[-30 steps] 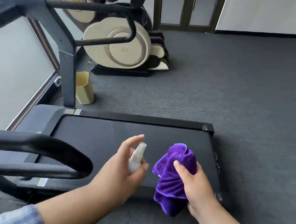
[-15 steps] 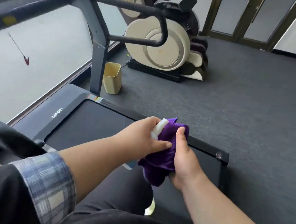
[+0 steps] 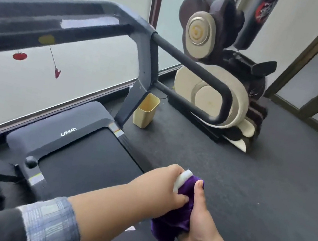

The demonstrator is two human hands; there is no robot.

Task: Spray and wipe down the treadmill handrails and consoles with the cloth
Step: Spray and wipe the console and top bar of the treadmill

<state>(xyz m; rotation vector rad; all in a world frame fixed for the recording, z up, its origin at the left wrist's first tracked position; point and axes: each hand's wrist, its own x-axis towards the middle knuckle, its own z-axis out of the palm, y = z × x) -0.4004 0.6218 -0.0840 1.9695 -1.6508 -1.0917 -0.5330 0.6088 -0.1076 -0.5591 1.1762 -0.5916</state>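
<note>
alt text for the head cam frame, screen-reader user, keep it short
Two bare hands meet low in the head view: the left hand grips a white spray bottle against a purple cloth held by the right hand. Ahead stands a dark treadmill with a looped handrail; a beige bin sits on grey carpet.

We see a cream and dark brown massage chair (image 3: 222, 82) standing on the grey carpet (image 3: 257, 188). A small beige bin (image 3: 145, 110) sits on the floor just left of the chair's base, and a dark punching bag (image 3: 256, 19) hangs behind it. Further left of the chair, frosted glass panels (image 3: 94, 51) carry red marks (image 3: 19, 56).
</note>
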